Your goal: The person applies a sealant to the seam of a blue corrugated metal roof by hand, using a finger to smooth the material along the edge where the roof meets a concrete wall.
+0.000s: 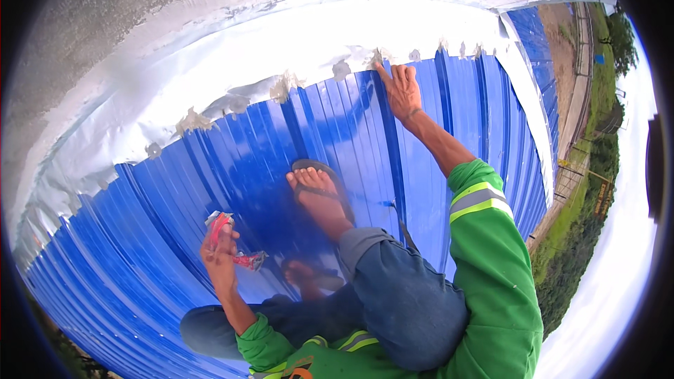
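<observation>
My left hand [220, 251] is closed round a crumpled red and silver packet [248, 260], raised in front of the blue metal roof sheet [337, 133]. What the packet contains cannot be made out. Farther up and to the right, my right hand [402, 91] reaches to the sheet's upper edge. Its forefinger touches a grey patch of paste [380, 56] where a roof rib meets the white flashing strip [295, 35]. The other fingers are partly bent, and nothing shows in that hand.
More grey paste lumps [194, 121] dot the joint to the left. A rough concrete wall [84, 28] runs above the flashing. My sandalled foot [319, 193] rests on the ribbed sheet. At the far right, beyond the roof edge, lie a path [581, 84] and grass [551, 253].
</observation>
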Demonstrator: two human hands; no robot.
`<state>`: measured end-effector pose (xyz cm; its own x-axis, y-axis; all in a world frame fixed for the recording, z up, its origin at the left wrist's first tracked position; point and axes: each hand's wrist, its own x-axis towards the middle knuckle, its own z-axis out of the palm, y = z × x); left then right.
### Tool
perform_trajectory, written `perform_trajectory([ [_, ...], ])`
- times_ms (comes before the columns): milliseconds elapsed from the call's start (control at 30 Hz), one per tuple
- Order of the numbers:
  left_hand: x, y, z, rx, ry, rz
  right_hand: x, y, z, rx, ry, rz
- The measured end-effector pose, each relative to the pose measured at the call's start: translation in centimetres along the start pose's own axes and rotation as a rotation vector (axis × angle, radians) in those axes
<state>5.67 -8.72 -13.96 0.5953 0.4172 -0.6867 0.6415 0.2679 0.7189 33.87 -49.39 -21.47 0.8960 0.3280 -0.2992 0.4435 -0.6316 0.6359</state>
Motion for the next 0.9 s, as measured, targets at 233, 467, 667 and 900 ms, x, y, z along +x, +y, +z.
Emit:
perform_trajectory([
  [233,-0.2,0.3,0.3,-0.035,0.035,0.035,-2.2,0.6,0.5,0.171,0.062,0.139],
  [467,-0.2,0.8,1.8,0.058,-0.025,0.143,-7.5,-4.8,-9.4,0.838,0.132,0.019],
  [667,-0.5,3.1,3.6,0.041,-0.011,0.102,-9.6,-9.5,-17.6,1.805,-0.162,-0.362],
  [900,-0.9,4.5,4.3,0.048,-0.045,0.073,-8.5,-11.4,-21.0,2.009,-0.43,-0.477],
])
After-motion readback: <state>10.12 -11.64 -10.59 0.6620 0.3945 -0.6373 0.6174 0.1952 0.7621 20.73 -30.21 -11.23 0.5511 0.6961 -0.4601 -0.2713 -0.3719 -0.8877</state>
